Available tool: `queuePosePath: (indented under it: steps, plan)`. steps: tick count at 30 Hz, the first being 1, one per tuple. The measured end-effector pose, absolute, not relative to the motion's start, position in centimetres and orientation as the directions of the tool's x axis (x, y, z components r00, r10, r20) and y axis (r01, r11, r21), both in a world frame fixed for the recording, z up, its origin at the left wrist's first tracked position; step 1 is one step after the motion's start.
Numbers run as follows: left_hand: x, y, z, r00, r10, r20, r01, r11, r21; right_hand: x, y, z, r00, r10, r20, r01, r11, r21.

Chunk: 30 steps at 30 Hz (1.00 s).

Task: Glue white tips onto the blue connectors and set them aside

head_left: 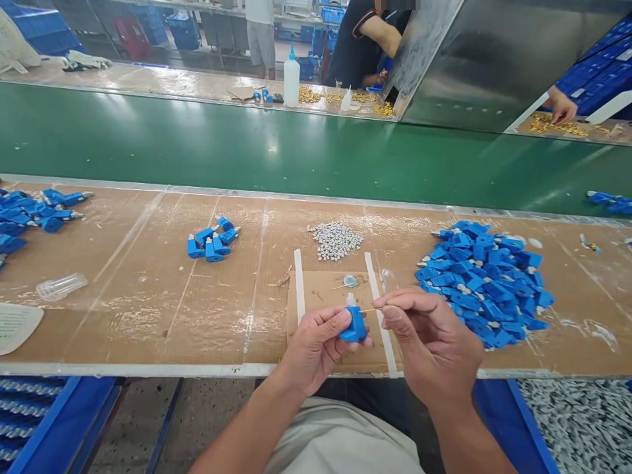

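Bare forearms [247, 421]: left hand [316, 345] closed round a blue part [352, 327] above cardboard [320, 289], right hand [437, 342] pinching a thin stick [368, 310] against it.
Glossy brown worktop [133, 322] spreads around, grey pellets [336, 241] ahead; beyond run a green strip [222, 141] and a far bench [192, 80] with people [358, 39] behind it.

No text, brand, number or sign can be made out. A pale sheet [18, 329] with a rounded corner, lying at the left end of the desk [131, 322], carries rows of faint lines that look like print, but they are too small and blurred to read. On the blue crates [600, 69] at the upper right sit small white patches, like labels, with nothing legible on them.
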<state>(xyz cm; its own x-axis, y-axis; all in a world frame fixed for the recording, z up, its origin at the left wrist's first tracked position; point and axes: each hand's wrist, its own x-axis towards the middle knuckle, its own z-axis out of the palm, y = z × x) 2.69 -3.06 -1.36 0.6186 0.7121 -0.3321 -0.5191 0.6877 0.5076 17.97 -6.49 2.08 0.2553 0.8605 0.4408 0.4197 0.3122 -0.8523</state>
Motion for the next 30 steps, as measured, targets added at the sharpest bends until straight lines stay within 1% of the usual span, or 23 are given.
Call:
queuePosePath:
  steps: [3,7,15,17,20,25,27,30]
  plan:
    - [2.71,-3.04,-1.44,0.618,0.713,-0.331,-0.524,0.687,0.503,17.92,-6.38,2.11,0.248,0.860,0.445,0.426,0.316,-0.848]
    - [2.73,-3.03,-1.57,0.621,0.714,-0.324,-0.528,0.686,0.500,17.86,-6.27,1.88,0.230,0.869,0.437,0.390,0.329,-0.860]
    - [2.69,-3.06,-1.67,0.625,0.707,-0.331,-0.520,0.694,0.499,17.97,-6.49,1.33,0.223,0.889,0.400,0.363,0.305,-0.881]
    - [2.70,-3.05,-1.65,0.627,0.705,-0.330,-0.518,0.694,0.500,18.06,-6.53,1.32,0.210,0.885,0.415,0.382,0.316,-0.868]
    - [2.74,-3.03,-1.62,0.637,0.702,-0.319,-0.509,0.694,0.509,18.15,-6.54,1.32,0.189,0.861,0.473,0.435,0.358,-0.826]
    - [2.67,-3.05,-1.74,0.642,0.699,-0.315,-0.525,0.700,0.484,17.88,-6.69,1.39,0.090,0.847,0.523,0.516,0.410,-0.752]
    - [2.50,-3.08,-1.91,0.647,0.688,-0.328,-0.532,0.716,0.452,17.75,-6.80,1.61,0.119,0.842,0.527,0.504,0.406,-0.762]
    - [2.02,-3.09,-2.21,0.669,0.656,-0.349,-0.546,0.752,0.368,17.96,-6.94,2.09,0.260,0.830,0.493,0.417,0.364,-0.833]
